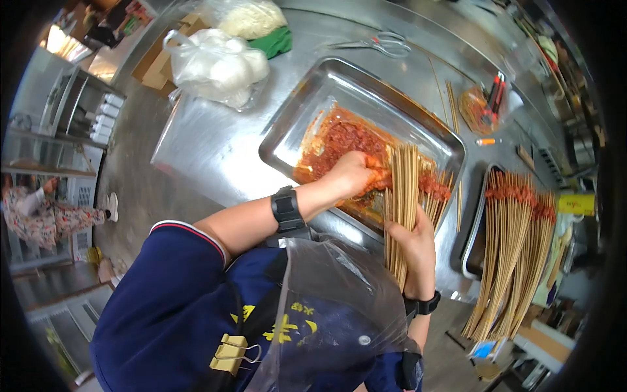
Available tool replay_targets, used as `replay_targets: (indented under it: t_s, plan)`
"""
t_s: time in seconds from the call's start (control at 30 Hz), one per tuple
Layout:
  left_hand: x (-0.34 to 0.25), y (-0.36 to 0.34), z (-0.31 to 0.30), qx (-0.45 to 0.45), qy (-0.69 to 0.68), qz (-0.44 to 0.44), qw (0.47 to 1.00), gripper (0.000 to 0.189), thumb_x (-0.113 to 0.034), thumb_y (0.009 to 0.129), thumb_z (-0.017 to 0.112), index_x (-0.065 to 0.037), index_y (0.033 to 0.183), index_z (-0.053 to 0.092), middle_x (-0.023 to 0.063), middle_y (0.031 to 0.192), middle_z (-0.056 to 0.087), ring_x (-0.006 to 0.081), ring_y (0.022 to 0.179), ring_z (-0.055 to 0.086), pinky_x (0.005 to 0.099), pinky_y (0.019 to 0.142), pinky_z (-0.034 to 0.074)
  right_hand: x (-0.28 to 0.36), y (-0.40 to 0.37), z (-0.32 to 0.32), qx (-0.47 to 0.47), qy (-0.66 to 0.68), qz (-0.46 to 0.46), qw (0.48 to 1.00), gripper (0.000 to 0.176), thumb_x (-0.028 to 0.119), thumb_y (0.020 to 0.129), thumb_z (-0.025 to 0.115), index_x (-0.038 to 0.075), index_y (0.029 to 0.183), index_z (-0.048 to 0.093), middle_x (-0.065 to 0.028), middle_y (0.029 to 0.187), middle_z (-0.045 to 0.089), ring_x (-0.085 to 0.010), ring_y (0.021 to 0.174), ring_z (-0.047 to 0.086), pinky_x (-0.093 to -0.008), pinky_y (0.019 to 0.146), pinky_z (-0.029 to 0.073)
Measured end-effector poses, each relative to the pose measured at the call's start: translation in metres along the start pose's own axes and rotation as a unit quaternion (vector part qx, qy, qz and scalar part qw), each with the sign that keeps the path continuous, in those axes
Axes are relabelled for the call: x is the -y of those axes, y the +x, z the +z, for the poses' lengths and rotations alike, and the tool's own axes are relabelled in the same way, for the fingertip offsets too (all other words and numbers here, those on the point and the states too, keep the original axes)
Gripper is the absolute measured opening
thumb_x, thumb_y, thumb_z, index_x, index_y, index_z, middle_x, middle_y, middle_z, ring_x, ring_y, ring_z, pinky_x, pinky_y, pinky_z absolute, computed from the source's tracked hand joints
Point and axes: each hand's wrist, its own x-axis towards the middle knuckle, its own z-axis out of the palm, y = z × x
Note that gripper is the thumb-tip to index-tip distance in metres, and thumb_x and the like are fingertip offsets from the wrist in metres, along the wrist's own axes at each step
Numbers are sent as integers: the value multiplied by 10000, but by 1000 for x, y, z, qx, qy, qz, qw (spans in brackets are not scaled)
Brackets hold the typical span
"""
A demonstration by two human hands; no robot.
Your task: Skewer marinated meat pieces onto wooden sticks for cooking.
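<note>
My right hand [416, 245] is wrapped round a thick bundle of bamboo skewers [403, 186], which stands over the right part of a steel tray [297, 98]. Beside the bundle, my left hand [356, 175] is closed, its fingertips coated in red sauce; what they pinch is hidden. Red marinated meat [346, 138] lies in the tray, just beyond my left hand. More skewers with meat on their ends [434, 187] rest at the tray's right side, partly behind the bundle.
At right, a second tray [475, 242] holds many loaded skewers [506, 222]. Scissors [385, 44], a red-handled tool [494, 98] and an orange-capped item [486, 142] lie on the steel table. A plastic bag of white items [225, 65] sits back left. Another person [52, 215] is far left.
</note>
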Motion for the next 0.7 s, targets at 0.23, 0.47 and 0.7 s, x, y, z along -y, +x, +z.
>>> replay_targets:
  t_s: [0.23,0.47,0.7]
  plan:
    - [7,9,-3,-67,241,40,967,137,-126,661,642,-22,747,666,146,662,629,239,626,616,343,579,471,0,-2,2,-20,-10,-6,1000,277,61,730,638,14,989,553,-24,811,569,-93,689,513,-228,625,424]
    - [21,13,18,-74,140,70,985,194,-70,620,644,46,776,642,217,686,607,293,653,635,393,571,483,34,-37,17,-2,8,90,996,286,37,747,624,-5,1017,539,-62,809,555,-122,696,526,-224,614,425]
    - [-2,-2,-53,-271,403,305,819,88,-16,556,566,48,612,585,225,629,576,347,630,597,421,572,458,40,-53,49,56,68,66,994,290,75,752,617,37,1024,527,-32,845,545,-119,710,512,-231,647,433]
